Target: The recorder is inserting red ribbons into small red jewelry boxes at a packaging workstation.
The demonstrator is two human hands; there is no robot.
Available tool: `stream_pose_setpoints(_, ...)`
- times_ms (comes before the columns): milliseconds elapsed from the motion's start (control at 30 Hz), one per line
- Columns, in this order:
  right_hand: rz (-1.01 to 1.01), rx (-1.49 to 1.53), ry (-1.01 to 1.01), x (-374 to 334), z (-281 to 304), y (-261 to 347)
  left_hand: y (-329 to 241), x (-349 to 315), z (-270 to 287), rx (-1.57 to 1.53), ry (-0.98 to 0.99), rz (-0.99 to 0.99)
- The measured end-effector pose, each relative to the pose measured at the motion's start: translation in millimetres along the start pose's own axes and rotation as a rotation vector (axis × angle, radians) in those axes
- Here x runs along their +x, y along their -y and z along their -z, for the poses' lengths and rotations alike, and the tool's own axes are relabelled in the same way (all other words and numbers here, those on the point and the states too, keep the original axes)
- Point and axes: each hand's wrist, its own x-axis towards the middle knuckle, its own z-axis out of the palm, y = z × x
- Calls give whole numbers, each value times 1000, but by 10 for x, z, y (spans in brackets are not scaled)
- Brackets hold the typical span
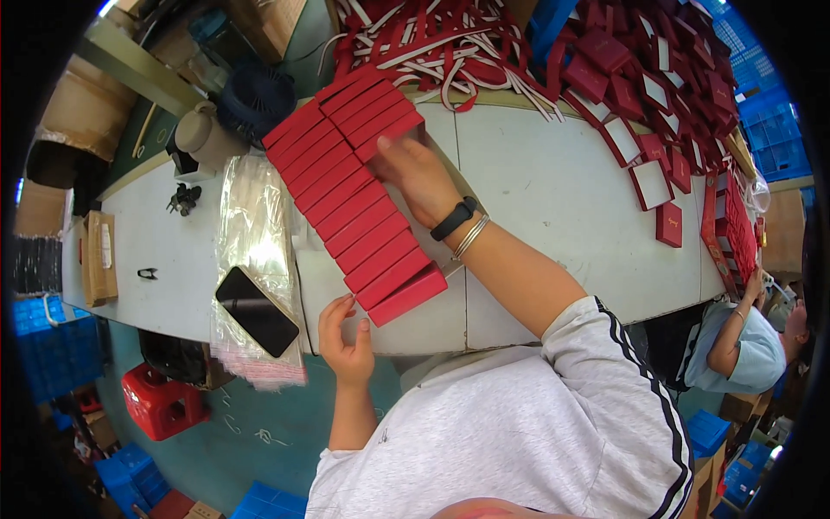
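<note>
Two rows of slim red boxes [350, 212] stand packed side by side on the white table in front of me. The left row is long, and the right one is shorter and sits at the far end. My right hand [417, 180], with a black band and metal bangles at its wrist, is at the near end of the short row. Its fingertips touch the red boxes there, blurred and partly hidden. Just off the near end of the long row, my left hand [347, 342] is open, fingers apart and holding nothing. The nearest box leans slightly askew.
Clear plastic bags [251, 208] lie left of the boxes under a black phone [257, 311]. Red-and-white strips [432, 43] heap at the back; dark red boxes [640, 95] pile at the right. A fan [257, 99] stands back left. Another person [735, 346] works at far right.
</note>
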Motion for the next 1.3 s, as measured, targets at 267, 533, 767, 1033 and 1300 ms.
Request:
stream_pose_setpoints(267,-61,-288,3,-364,354,565,20,-103,-9,36,-77,62)
stream_pose_setpoints(533,749,-1799,-915,-816,2796,1674,89,-184,-63,74,-113,40)
stream_pose_setpoints(767,615,-1521,-767,-1003,2981,1649,77,-221,-109,174,-228,81)
stream_pose_setpoints(1033,25,478,16,-1762,1842,1438,-932,-344,-598,26,-1,-591)
stream_pose_setpoints(1300,-192,447,132,-2147,1674,1110,-1320,-41,-1308,-1060,721,519)
